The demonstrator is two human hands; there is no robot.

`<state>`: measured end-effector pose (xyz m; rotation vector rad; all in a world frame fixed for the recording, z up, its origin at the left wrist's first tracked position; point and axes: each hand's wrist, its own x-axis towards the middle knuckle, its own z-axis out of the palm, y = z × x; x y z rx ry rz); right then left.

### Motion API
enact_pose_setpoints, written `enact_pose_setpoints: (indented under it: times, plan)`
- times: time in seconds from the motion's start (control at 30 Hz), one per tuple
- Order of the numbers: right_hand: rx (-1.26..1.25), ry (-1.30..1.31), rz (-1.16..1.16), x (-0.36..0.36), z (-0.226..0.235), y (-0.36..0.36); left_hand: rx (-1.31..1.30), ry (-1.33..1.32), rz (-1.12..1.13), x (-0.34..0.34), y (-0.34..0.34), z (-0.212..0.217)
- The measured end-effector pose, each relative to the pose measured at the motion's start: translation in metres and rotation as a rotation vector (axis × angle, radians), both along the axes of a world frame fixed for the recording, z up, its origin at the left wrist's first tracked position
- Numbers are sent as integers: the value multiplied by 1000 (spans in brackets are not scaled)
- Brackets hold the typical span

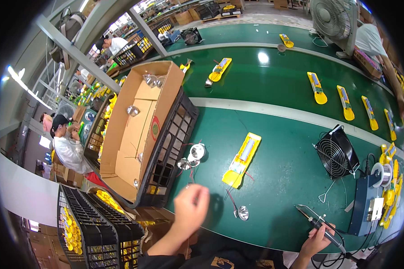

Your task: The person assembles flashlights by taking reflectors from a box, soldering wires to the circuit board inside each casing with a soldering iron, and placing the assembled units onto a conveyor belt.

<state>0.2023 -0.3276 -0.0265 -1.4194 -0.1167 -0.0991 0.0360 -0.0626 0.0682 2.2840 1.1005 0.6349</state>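
Note:
My right hand (316, 242) is wrapped round the handle of a soldering iron (331, 237), whose bent metal tube and tip point up and left over the green bench. My left hand (191, 207) is closed above the bench's near edge, fingers curled in; what they hold, if anything, is hidden. Between the hands lies a small reflector cup (243, 213) with thin red and dark wires. Farther off rests an open yellow housing (241, 160) with a grey cylindrical cell and a small board. More wired reflector cups (196, 151) sit beyond my left hand.
At left a cardboard box (134, 134) holding some reflectors rests in a black crate (173, 143). A black fan (337, 152) and a blue solder station with a wire spool (381, 175) stand at right. Several yellow housings (317, 88) lie on the green belt. Co-workers sit at left.

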Motion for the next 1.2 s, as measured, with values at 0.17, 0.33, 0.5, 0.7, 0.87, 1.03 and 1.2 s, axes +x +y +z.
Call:
enact_pose_setpoints:
  times: [0.17, 0.33, 0.5, 0.7, 0.87, 1.03, 1.2]
  plan:
    - [-9, 44, -34, 0, -3, 1, -256, 197, -139, 20, -21, -34]
    - [-23, -12, 0, -2, -5, -3, -317, 64, -111, 16, -21, -38]
    - [-70, -7, -27, -2, 9, 1, -834, -361, -316, -12, 1, -38]
    - [-62, -92, 59, 6, 27, 20, -582, -105, -269, 22, 58, -19]
    - [-122, -172, 258, 12, 53, 54, -312, -15, -345, 41, 69, -23]
    - [-183, -273, 451, 23, 78, 106, -505, 54, -414, 46, 81, -10]
    - [-283, -330, 582, 31, 82, 152, -500, 108, -497, 49, 94, -21]
